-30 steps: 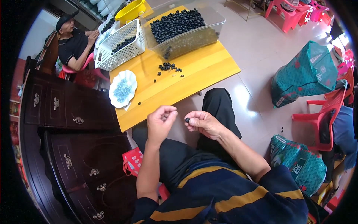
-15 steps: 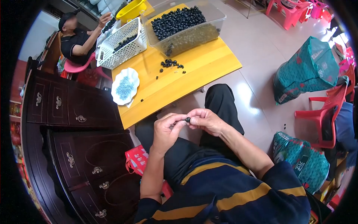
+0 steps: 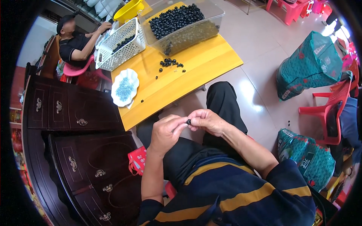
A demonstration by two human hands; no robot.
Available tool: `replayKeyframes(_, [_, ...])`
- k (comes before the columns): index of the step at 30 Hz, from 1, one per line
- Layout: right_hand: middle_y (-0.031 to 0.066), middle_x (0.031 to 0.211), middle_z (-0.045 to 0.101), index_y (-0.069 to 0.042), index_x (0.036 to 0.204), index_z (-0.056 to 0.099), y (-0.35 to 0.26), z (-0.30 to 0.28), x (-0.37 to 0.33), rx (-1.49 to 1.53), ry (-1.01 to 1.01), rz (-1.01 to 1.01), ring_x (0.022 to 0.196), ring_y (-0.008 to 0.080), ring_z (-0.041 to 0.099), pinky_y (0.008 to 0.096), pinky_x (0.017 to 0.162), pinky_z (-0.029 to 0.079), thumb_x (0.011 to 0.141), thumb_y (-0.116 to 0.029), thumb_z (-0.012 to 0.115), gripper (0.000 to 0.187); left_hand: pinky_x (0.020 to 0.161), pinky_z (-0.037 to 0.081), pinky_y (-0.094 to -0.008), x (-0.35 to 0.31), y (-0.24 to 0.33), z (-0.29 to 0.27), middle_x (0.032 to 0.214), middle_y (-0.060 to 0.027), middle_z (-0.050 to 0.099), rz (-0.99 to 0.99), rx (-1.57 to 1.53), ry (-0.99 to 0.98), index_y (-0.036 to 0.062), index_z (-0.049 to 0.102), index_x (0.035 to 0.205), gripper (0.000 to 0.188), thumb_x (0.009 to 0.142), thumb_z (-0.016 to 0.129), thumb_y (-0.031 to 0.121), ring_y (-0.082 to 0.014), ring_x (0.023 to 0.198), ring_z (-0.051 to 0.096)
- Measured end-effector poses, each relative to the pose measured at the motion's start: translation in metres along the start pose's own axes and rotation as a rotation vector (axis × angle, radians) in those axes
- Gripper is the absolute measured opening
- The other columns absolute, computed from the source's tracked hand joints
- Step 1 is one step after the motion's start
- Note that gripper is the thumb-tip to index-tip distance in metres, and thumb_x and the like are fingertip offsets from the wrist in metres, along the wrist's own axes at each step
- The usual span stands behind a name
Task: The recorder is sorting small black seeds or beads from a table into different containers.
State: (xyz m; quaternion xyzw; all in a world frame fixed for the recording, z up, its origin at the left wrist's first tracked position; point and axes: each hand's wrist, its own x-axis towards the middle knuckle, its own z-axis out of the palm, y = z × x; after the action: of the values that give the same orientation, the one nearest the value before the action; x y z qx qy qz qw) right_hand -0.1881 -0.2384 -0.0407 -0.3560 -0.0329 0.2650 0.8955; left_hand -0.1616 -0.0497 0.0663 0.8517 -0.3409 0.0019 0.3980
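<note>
Over my lap, in front of the table's near edge, my two hands meet at the fingertips. Between thumb and forefinger, my right hand (image 3: 209, 122) pinches a small black round part (image 3: 189, 122). My left hand (image 3: 164, 132) is closed in a pinch against the left side of that part; whatever its fingertips hold is too small to tell. On the yellow table (image 3: 203, 66) lie several loose black parts (image 3: 167, 62) of the same look. A white scalloped dish (image 3: 115, 92) holds many tiny pale-blue clear pieces (image 3: 125, 89).
Many black parts fill a clear plastic bin (image 3: 192, 39) at the table's far side. Beside it stand a white perforated basket (image 3: 130, 49) and a yellow basin (image 3: 129, 11). A co-worker (image 3: 73, 43) sits at the far left. A dark cabinet (image 3: 86, 150) borders my left; teal bags (image 3: 307, 67) stand right.
The black part has turned slightly between my fingertips, while my hands stay nearly in place. The co-worker's raised hand has come down behind the basket. The view has shifted a little.
</note>
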Motion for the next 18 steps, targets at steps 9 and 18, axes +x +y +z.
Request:
replayKeyframes(9, [0.0063,0.089,0.07,0.0,0.101,0.068,-0.004,0.0,-0.004,-0.038,-0.134,0.021,0.08,0.0123,0.065,0.0273,0.08,0.053,0.092,-0.021,0.068,0.022,0.064,0.05,-0.0239,0.001,-0.001,-0.008,0.081,-0.0072,0.068,-0.192,-0.38,-0.15,-0.0011,0.071,0.1,0.026,0.075,0.076,-0.003,-0.0109,0.072,0.064])
replayKeyframes(18, [0.0055,0.087,0.07,-0.001,0.098,0.068,0.004,-0.002,-0.005,-0.059,-0.188,0.059,0.078,0.012,0.065,0.0262,0.078,0.053,0.092,-0.027,0.069,0.027,0.061,0.044,-0.021,-0.01,-0.009,0.001,0.077,-0.0011,0.061,-0.207,-0.61,-0.232,0.0,0.071,0.101,0.028,0.074,0.079,0.002,-0.0069,0.067,0.056])
